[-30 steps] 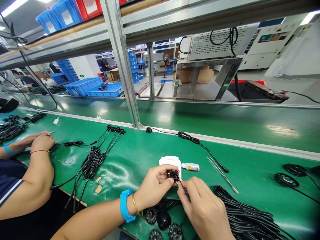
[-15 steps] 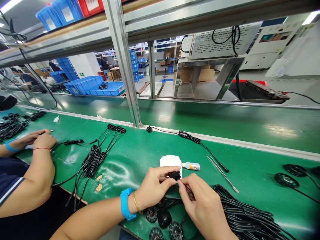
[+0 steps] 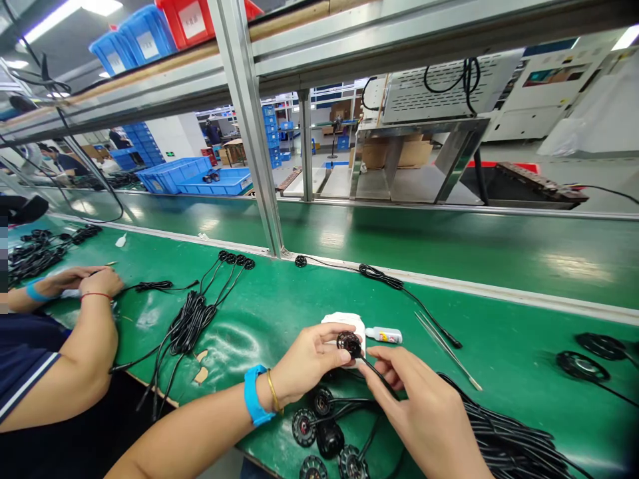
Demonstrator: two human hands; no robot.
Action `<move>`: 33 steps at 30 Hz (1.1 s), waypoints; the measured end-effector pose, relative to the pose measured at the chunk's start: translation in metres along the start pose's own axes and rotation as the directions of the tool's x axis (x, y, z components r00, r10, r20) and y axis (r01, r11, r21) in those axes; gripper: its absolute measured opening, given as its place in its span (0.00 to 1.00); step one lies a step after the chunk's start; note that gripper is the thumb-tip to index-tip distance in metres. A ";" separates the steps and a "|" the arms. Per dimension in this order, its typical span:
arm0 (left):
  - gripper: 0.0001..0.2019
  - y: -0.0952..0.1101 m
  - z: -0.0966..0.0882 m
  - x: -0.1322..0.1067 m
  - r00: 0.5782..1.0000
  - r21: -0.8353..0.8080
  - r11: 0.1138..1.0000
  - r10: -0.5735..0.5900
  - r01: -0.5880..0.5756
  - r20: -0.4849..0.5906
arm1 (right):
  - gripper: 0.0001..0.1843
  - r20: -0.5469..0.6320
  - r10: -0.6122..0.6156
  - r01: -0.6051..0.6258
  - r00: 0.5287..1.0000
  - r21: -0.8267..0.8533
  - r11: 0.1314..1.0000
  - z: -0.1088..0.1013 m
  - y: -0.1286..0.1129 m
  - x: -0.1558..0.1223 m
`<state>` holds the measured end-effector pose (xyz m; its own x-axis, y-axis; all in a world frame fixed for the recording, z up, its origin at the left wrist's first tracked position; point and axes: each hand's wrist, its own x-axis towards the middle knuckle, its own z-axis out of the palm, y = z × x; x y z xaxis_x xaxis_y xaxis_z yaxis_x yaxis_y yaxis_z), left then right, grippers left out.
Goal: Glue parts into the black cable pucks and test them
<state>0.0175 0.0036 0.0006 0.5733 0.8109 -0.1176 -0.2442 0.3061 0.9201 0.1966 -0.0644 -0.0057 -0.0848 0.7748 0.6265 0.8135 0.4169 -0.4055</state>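
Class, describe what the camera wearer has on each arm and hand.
The left hand is ungloved; a broad bright-blue wristband circles its wrist, with a thin gold-coloured bangle nearer the hand. The right hand is ungloved too, with no band or jewellery showing. No sleeve shows above either hand.

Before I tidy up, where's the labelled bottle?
In the head view, the labelled bottle lies right of centre, beside the white object, just beyond the right hand.

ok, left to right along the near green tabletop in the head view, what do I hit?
Tangled pile of black cables → coiled black cable bundle with four round ends → wearer's left hand, holding a round black part → small whitish bottle with a yellow-red label → thin metal rods → round black discs.
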 end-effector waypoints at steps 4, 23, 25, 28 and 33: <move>0.24 0.002 -0.001 -0.003 1.000 0.031 0.999 -0.016 0.017 -0.008 | 0.03 -0.013 -0.042 0.042 0.999 0.032 0.999 -0.002 -0.003 0.001; 0.20 0.008 -0.003 -0.008 0.999 0.016 0.999 -0.038 0.038 0.027 | 0.03 0.109 0.011 -0.035 0.994 0.217 0.976 -0.003 -0.005 -0.004; 0.20 0.009 -0.002 -0.008 0.998 0.024 0.999 -0.047 0.046 0.039 | 0.05 0.148 0.038 -0.075 0.988 0.254 0.964 -0.004 -0.004 -0.003; 0.20 0.009 -0.001 -0.007 0.997 0.031 0.998 -0.063 0.062 0.037 | 0.09 0.223 0.099 -0.164 0.970 0.292 0.942 -0.007 0.002 0.001; 0.21 0.009 0.000 -0.006 0.996 0.041 0.995 -0.086 0.087 -0.022 | 0.19 0.269 0.283 -0.319 0.920 0.099 0.943 -0.009 0.042 0.010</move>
<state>0.0123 0.0017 0.0093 0.5748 0.7924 -0.2043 -0.1612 0.3544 0.9211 0.2350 -0.0436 -0.0099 -0.0023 0.9592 0.2827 0.7367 0.1928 -0.6481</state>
